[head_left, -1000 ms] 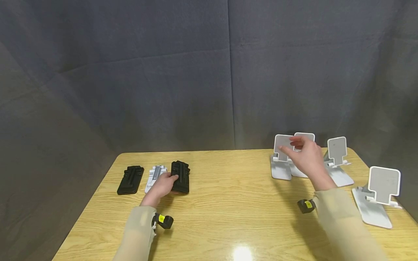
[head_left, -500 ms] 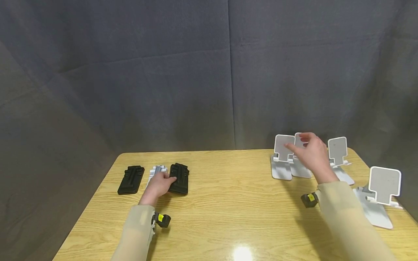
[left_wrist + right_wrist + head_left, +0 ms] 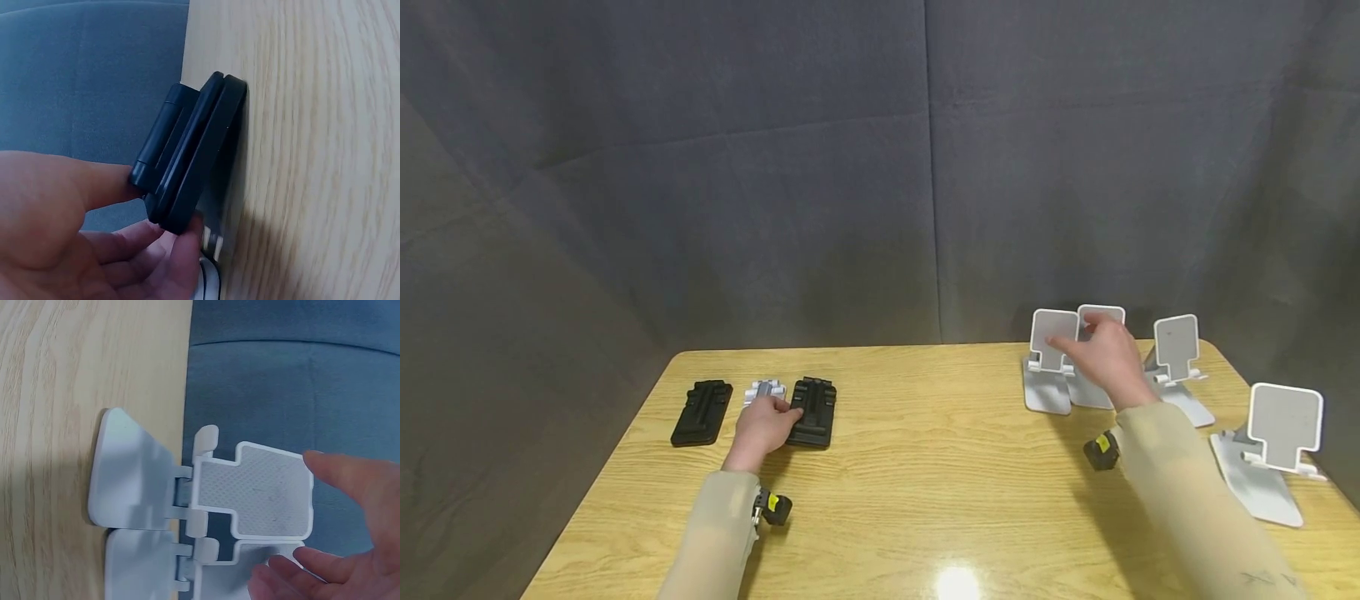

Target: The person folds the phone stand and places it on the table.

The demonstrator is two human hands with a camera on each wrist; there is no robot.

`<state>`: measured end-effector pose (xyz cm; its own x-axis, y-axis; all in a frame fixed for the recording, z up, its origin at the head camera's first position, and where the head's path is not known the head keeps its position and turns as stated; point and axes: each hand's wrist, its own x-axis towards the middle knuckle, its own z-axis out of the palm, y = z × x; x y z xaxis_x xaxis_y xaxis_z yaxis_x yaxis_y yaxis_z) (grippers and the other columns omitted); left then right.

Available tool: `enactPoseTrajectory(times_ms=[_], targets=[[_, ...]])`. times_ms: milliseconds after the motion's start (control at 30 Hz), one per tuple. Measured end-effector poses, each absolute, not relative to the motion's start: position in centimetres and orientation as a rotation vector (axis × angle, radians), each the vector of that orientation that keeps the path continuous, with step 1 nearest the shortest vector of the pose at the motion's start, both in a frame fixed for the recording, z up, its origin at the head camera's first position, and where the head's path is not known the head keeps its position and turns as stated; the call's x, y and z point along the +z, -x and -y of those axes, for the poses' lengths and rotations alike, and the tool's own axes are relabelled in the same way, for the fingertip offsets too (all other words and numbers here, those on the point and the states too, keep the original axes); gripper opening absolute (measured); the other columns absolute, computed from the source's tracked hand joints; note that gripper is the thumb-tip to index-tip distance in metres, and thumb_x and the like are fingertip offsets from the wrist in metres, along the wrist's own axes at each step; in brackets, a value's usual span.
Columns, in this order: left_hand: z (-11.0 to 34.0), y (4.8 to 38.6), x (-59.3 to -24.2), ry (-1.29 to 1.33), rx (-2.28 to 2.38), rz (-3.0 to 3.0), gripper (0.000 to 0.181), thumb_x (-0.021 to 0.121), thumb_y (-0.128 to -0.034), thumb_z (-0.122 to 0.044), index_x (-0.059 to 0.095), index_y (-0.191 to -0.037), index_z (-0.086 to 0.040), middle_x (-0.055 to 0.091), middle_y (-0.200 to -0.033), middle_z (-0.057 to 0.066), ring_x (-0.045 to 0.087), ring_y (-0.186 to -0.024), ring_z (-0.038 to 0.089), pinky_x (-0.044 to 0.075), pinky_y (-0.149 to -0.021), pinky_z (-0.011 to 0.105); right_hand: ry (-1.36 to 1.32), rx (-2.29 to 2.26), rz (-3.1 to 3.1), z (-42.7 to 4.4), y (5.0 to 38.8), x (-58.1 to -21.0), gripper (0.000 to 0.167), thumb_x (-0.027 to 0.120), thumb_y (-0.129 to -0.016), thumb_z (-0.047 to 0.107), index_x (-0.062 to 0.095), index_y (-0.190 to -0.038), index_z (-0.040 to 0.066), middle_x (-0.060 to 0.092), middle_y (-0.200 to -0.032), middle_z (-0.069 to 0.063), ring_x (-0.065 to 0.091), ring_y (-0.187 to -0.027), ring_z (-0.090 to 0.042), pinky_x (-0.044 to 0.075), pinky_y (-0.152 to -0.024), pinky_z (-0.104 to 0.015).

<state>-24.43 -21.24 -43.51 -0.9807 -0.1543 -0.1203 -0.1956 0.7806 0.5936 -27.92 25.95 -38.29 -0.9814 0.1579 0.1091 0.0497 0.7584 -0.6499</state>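
Observation:
My left hand (image 3: pixel 763 429) pinches the near left edge of a folded black phone stand (image 3: pixel 814 414). In the left wrist view the thumb lies on top and the fingers are curled under the black stand, whose far edge touches the table while the held side is tilted up. A folded white phone stand (image 3: pixel 765 389) lies partly hidden behind that hand. My right hand (image 3: pixel 1107 358) hovers with thumb and fingers spread at two unfolded white phone stands, the left one (image 3: pixel 1047 393) and the right one (image 3: pixel 139 565). Whether a fingertip touches them I cannot tell.
Another folded black phone stand (image 3: pixel 702 414) lies at the table's left. Two more unfolded white stands rise on the right, one towards the back (image 3: pixel 1176 343) and one nearer (image 3: pixel 1285 425). A dark curtain (image 3: pixel 820 183) hangs behind the wooden table (image 3: pixel 925 467).
The left hand has shifted slightly left, and the black stand has come down flatter towards the table. The right hand moved a little right, then back left, beside the white stands.

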Motion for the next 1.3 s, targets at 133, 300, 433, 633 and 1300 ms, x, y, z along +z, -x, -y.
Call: enactPoseTrajectory(times_ms=[133, 300, 433, 633, 1300], targets=[[20.9, 24.5, -43.6, 0.308, 0.907, -2.955, 0.033, 0.065, -0.1003, -0.024, 0.071, -0.110, 0.007, 0.070, -0.107, 0.020, 0.065, -0.094, 0.035, 0.054, -0.080, 0.048, 0.186, 1.003, 2.823, -25.9, 28.2, -38.5, 0.077, 0.070, -0.092, 0.041, 0.044, -0.137, -0.016, 0.055, -0.122, -0.034, 0.052, -0.109, -0.048, 0.043, -0.095, -0.061], [20.5, 24.6, -43.9, 0.333, 0.855, -2.999, 0.029, 0.068, -0.0981, -0.023, 0.073, -0.105, 0.005, 0.071, -0.103, 0.019, 0.066, -0.090, 0.033, 0.056, -0.077, 0.047, 0.185, 0.989, 2.823, -25.8, 28.5, -38.8, 0.069, 0.070, -0.092, 0.040, 0.050, -0.130, -0.015, 0.059, -0.114, -0.030, 0.054, -0.103, -0.046, 0.045, -0.089, -0.058], [20.4, 24.6, -43.9, 0.318, 0.830, -3.036, 0.025, 0.069, -0.0967, -0.020, 0.073, -0.101, 0.004, 0.071, -0.101, 0.018, 0.067, -0.090, 0.033, 0.056, -0.076, 0.047, 0.173, 0.975, 2.820, -25.8, 28.6, -38.9, 0.065, 0.070, -0.092, 0.039, 0.053, -0.127, -0.014, 0.059, -0.111, -0.029, 0.054, -0.101, -0.045, 0.045, -0.086, -0.057], [20.4, 24.7, -43.9, 0.296, 0.826, -3.045, 0.022, 0.070, -0.0962, -0.018, 0.073, -0.102, 0.003, 0.071, -0.101, 0.017, 0.066, -0.090, 0.033, 0.055, -0.076, 0.047, 0.163, 0.979, 2.817, -25.7, 28.8, -39.1, 0.064, 0.070, -0.093, 0.038, 0.052, -0.126, -0.014, 0.059, -0.112, -0.029, 0.055, -0.101, -0.045, 0.045, -0.085, -0.057], [20.1, 24.5, -44.1, 0.281, 0.824, -3.053, 0.023, 0.069, -0.0958, -0.016, 0.071, -0.105, 0.005, 0.070, -0.104, 0.020, 0.065, -0.093, 0.034, 0.054, -0.078, 0.048, 0.038, 1.067, 2.753, -24.9, 29.3, -40.5, 0.051, 0.066, -0.095, 0.016, 0.049, -0.128, -0.019, 0.061, -0.105, -0.030, 0.059, -0.095, -0.043, 0.048, -0.085, -0.055]])
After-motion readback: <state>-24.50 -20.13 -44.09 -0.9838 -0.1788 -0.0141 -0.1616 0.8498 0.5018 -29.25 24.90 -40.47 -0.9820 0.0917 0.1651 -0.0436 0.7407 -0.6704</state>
